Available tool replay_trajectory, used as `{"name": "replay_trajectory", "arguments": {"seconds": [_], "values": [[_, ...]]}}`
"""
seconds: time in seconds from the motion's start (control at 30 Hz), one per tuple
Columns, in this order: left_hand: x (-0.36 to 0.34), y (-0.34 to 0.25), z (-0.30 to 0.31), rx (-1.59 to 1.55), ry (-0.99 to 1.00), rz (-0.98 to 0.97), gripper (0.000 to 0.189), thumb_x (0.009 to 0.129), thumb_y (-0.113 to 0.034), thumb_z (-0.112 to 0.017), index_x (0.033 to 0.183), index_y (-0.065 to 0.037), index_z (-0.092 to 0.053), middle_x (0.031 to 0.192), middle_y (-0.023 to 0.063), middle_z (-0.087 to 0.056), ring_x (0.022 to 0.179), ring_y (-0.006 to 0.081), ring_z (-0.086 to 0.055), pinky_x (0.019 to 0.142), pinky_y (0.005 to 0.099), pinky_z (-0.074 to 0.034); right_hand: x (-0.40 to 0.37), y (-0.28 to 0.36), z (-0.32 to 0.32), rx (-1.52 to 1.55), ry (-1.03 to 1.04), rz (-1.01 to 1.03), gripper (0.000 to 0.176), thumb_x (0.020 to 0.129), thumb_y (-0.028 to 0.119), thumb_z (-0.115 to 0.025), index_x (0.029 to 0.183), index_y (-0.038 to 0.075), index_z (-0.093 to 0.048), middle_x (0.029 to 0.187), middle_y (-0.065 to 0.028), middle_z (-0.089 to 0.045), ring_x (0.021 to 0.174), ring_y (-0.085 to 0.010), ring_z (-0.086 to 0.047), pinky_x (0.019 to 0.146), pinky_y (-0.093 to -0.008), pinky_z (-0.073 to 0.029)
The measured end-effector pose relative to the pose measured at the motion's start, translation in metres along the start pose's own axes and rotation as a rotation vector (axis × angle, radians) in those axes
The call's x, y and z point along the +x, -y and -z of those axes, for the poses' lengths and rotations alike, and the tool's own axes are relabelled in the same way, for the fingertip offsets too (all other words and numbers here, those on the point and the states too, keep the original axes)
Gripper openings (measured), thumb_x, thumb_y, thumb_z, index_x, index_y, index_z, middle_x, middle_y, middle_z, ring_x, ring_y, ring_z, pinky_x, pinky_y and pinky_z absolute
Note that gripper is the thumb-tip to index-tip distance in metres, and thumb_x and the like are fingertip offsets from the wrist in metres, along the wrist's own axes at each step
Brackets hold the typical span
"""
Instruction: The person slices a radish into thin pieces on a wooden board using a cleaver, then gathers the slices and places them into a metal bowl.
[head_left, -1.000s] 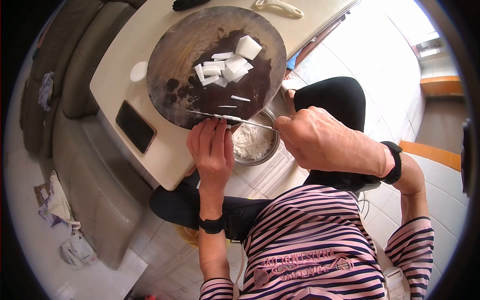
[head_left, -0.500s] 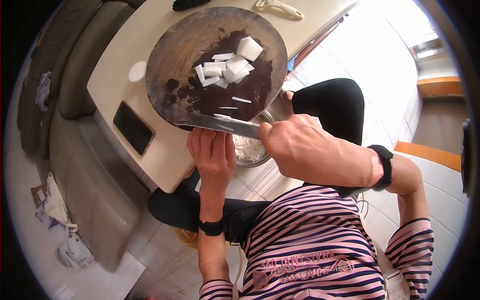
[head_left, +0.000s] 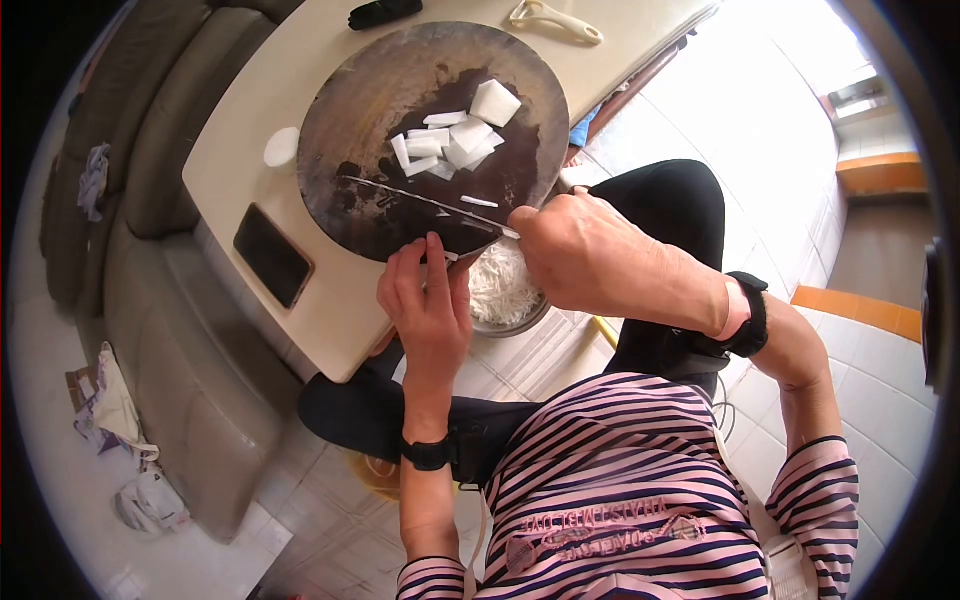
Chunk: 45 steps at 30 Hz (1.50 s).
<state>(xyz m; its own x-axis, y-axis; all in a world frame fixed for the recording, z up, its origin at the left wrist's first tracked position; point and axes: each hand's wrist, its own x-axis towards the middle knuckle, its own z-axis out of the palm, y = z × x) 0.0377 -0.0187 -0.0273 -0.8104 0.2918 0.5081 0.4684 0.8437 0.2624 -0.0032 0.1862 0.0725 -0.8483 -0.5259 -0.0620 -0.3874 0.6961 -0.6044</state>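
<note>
A round dark wooden chopping board (head_left: 370,90) lies on a cream table (head_left: 330,300), with several white vegetable slices (head_left: 450,135) piled near its far side. My right hand (head_left: 590,260) grips a knife (head_left: 420,205) whose blade lies across the board's near part. My left hand (head_left: 428,300) rests at the board's near edge, fingers together and flat, just under the blade. A metal bowl (head_left: 510,290) of white shreds sits below the table edge between my hands.
A black phone (head_left: 272,256) lies on the table's left corner, a small white disc (head_left: 281,147) beside the board. A peeler (head_left: 555,17) and a dark object (head_left: 385,12) lie at the far edge. A grey sofa (head_left: 170,330) stands left. Tiled floor is to the right.
The knife has moved from the board's near edge up onto the board. My right hand shifted left and up with it. My left hand stayed at the edge.
</note>
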Motion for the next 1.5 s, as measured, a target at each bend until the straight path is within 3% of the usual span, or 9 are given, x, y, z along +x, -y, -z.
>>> {"name": "replay_trajectory", "arguments": {"seconds": [0.17,0.33,0.43,0.53,0.63,0.93,1.07,1.13,1.5], "values": [[-0.005,0.002,-0.003,-0.073,-0.05,0.029,0.043,0.087,-0.004,-0.065,0.129,0.0,-0.056,0.127,0.0182,-0.048,0.114,0.0346,-0.049,0.094,0.0438,-0.042,-0.002,-0.01,-0.008,0.003,-0.096,0.094,0.003,0.076,-0.006,-0.054,0.074,-0.007,-0.053,0.053,-0.0201,-0.051,0.053,-0.0389,-0.058,0.048,-0.0424,-0.045],[-0.004,0.006,-0.009,-0.098,-0.231,-0.058,0.026,0.079,0.001,-0.074,0.105,-0.001,-0.069,0.106,0.0105,-0.061,0.097,0.0298,-0.059,0.082,0.0377,-0.049,-0.009,-0.009,-0.011,0.061,-0.121,0.125,0.008,0.081,-0.003,-0.055,0.075,-0.006,-0.053,0.052,-0.0192,-0.049,0.05,-0.0392,-0.055,0.05,-0.0436,-0.044],[0.004,0.006,-0.015,-0.107,-0.306,-0.058,0.019,0.078,0.0,-0.075,0.096,-0.002,-0.07,0.098,0.0076,-0.064,0.093,0.0286,-0.06,0.082,0.0378,-0.048,-0.012,0.001,0.001,0.058,-0.004,0.027,0.005,0.068,-0.004,-0.059,0.067,-0.008,-0.056,0.062,-0.0267,-0.057,0.063,-0.0434,-0.061,0.055,-0.0452,-0.049],[0.016,0.001,-0.009,-0.09,-0.3,-0.044,0.015,0.078,0.003,-0.073,0.092,0.0,-0.068,0.093,0.0088,-0.065,0.088,0.0293,-0.061,0.077,0.0397,-0.05,-0.017,0.002,0.004,0.061,-0.001,0.048,0.005,0.07,-0.004,-0.058,0.07,-0.008,-0.056,0.061,-0.026,-0.056,0.061,-0.0429,-0.061,0.053,-0.0449,-0.048],[0.017,-0.001,-0.011,-0.11,-0.304,-0.022,0.016,0.078,0.003,-0.073,0.093,-0.001,-0.069,0.094,0.0091,-0.065,0.089,0.0297,-0.062,0.079,0.0399,-0.05,-0.022,-0.003,0.001,0.064,-0.044,0.12,0.014,0.083,0.0,-0.057,0.072,-0.003,-0.049,0.05,-0.0183,-0.046,0.049,-0.0394,-0.052,0.048,-0.0431,-0.041],[0.004,0.008,-0.018,-0.077,-0.327,-0.101,0.016,0.077,0.0,-0.075,0.092,0.001,-0.07,0.099,0.009,-0.066,0.094,0.028,-0.063,0.081,0.0407,-0.048,-0.033,0.0,0.0,0.105,0.034,0.004,0.015,0.085,0.0,-0.057,0.072,-0.004,-0.05,0.053,-0.0186,-0.05,0.051,-0.0381,-0.056,0.05,-0.0421,-0.044],[0.006,0.007,-0.019,-0.083,-0.34,-0.101,0.015,0.077,0.001,-0.075,0.091,0.001,-0.069,0.097,0.009,-0.066,0.093,0.0277,-0.063,0.082,0.0407,-0.048,-0.035,0.004,0.001,0.134,0.042,-0.019,0.013,0.085,-0.001,-0.056,0.073,-0.005,-0.052,0.055,-0.0189,-0.052,0.053,-0.0379,-0.058,0.051,-0.0416,-0.046],[0.008,0.005,-0.02,-0.089,-0.363,-0.072,0.015,0.076,0.002,-0.076,0.089,0.001,-0.069,0.095,0.0089,-0.066,0.092,0.0273,-0.063,0.081,0.0403,-0.048,-0.035,0.005,0.002,0.155,0.042,-0.021,0.006,0.072,-0.004,-0.059,0.073,-0.009,-0.055,0.058,-0.024,-0.056,0.059,-0.0411,-0.062,0.052,-0.0439,-0.048],[0.01,0.005,-0.02,-0.139,-0.375,-0.047,0.013,0.076,0.004,-0.073,0.088,0.002,-0.068,0.093,0.0105,-0.066,0.089,0.0291,-0.063,0.079,0.0401,-0.048,-0.041,0.018,0.002,0.11,0.082,-0.106,0.007,0.072,-0.004,-0.059,0.073,-0.008,-0.053,0.06,-0.0248,-0.057,0.063,-0.0413,-0.063,0.055,-0.0434,-0.05]]}}
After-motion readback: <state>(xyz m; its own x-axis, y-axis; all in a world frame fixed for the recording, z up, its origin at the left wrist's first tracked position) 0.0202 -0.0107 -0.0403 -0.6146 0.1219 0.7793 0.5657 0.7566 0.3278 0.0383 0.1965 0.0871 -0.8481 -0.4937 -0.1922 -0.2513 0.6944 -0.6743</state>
